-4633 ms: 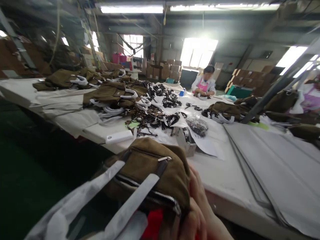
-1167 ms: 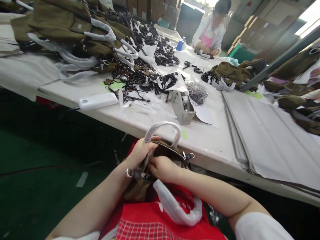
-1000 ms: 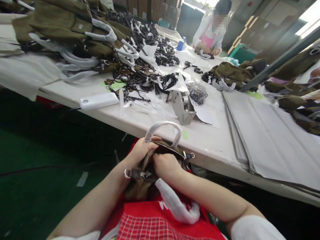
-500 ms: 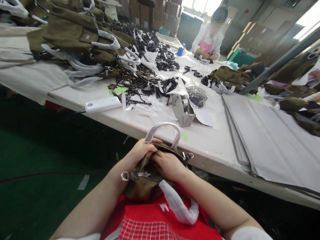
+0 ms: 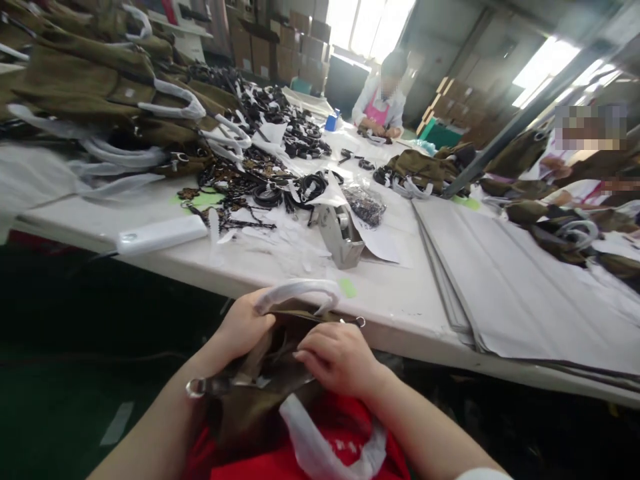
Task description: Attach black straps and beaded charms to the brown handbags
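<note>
An olive-brown handbag [image 5: 250, 410] is in front of my red apron, its mouth open towards me. Its two handles are wrapped in white, the far one [image 5: 300, 288] arching up by the table edge and the near one [image 5: 320, 443] drooping over the apron. My left hand [image 5: 247, 325] is closed on the bag's far left rim, beside the foot of the far handle. Over the right side of the opening, my right hand [image 5: 343, 357] has its fingers curled in a pinch; what they hold is hidden. A metal ring [image 5: 195, 388] sticks out at the bag's left end.
A tape dispenser [image 5: 341, 237] stands on the white table [image 5: 400, 313] just beyond the bag. Black straps [image 5: 300, 133] and chains lie heaped behind it. More olive bags [image 5: 85, 87] are piled left. Grey sheets [image 5: 525, 287] lie right. Co-workers sit across the table.
My right hand has drawn up out of the bag's mouth, its fingers now curled above the opening. The bag's mouth gapes wider. The view has shifted, so the table scene appears further left.
</note>
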Motion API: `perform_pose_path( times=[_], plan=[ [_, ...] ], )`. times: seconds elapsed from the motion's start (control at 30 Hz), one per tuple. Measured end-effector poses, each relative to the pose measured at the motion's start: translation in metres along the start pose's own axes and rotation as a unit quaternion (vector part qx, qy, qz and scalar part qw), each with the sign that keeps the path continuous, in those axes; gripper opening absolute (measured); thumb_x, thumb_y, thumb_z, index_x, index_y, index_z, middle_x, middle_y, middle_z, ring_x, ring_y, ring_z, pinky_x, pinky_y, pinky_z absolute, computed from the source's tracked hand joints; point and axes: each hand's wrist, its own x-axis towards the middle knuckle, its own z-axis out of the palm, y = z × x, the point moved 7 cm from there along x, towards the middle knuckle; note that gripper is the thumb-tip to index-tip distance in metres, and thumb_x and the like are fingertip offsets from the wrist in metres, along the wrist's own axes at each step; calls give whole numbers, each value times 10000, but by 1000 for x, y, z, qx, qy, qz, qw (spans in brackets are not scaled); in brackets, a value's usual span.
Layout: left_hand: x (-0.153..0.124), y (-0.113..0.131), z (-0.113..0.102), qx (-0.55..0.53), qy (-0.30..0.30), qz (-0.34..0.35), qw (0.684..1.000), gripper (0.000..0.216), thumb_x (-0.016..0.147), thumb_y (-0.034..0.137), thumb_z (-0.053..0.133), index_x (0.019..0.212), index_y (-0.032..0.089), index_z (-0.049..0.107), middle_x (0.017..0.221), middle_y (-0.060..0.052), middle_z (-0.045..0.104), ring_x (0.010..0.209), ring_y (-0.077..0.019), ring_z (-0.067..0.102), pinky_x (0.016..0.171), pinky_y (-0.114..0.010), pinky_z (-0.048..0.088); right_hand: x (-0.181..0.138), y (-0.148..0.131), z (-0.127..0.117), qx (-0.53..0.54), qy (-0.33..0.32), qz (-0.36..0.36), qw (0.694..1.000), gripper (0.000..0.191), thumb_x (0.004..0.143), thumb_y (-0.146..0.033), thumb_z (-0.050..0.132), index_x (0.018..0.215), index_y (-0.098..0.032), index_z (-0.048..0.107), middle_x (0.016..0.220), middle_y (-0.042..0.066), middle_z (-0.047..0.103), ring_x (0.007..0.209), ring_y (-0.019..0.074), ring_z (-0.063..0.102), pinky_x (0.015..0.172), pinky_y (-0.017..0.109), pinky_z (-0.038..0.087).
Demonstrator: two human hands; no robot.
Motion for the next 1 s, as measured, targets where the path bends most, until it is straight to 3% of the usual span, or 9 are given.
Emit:
perform_pose_path(
  times=[0.07,0.13,0.23,0.33,0.57,0.77,0.9,1.0],
  plan=[
    [-2,-5,2,-7,-21,-14,1000,391,572,179,537,903,204,745,875,-7,767,885,-268,696,876,-335,522,-8,30,-34,-16,125,97,987,298,1019,-315,445,874,-193,675,823,43,688,779,160,626,751,266,447],
    [-3,-9,3,-17,-36,-23,999,378,563,182,551,885,215,748,896,-9,771,934,-282,701,921,-338,512,-14,67,-54,-56,180,200,962,245,999,-277,475,900,-184,679,836,46,679,742,159,614,740,272,445],
    [-4,-12,0,-30,-21,-52,998,324,535,194,571,810,227,738,883,-14,771,973,-305,699,964,-356,499,-13,118,-48,-112,101,295,943,194,922,-210,590,1088,-156,674,1044,76,687,806,167,635,808,278,455],
    [-3,-15,-3,-31,-4,-78,996,309,509,207,584,778,237,733,819,-14,765,985,-327,693,992,-384,489,-12,146,-31,-161,20,331,930,223,916,-228,603,1105,-141,684,1095,102,673,932,202,643,871,285,450],
    [0,-22,-2,-20,-13,-85,996,390,521,235,594,876,225,755,869,-30,776,944,-307,704,958,-371,508,-6,146,-19,-221,-35,338,914,216,962,-274,544,984,-155,723,1033,120,664,934,219,652,832,291,462],
    [0,-25,-1,-5,-16,-77,997,408,541,236,590,914,206,755,814,-24,757,891,-296,701,880,-349,527,4,153,-19,-220,-47,360,905,226,889,-91,517,908,-125,740,947,148,684,801,224,676,720,300,475],
    [-1,-25,-3,-24,5,-80,997,379,542,227,606,888,212,759,798,-10,751,874,-277,694,859,-326,520,1,147,-37,-213,-10,357,909,282,959,-153,455,964,-133,736,995,154,698,886,244,676,783,321,483],
    [-2,-26,-3,-50,18,-104,993,379,525,213,632,880,198,765,760,-12,738,808,-265,680,796,-325,521,-5,120,-58,-96,96,327,935,320,1013,-272,411,1088,-162,702,999,112,712,875,216,671,785,305,501]
  ],
)
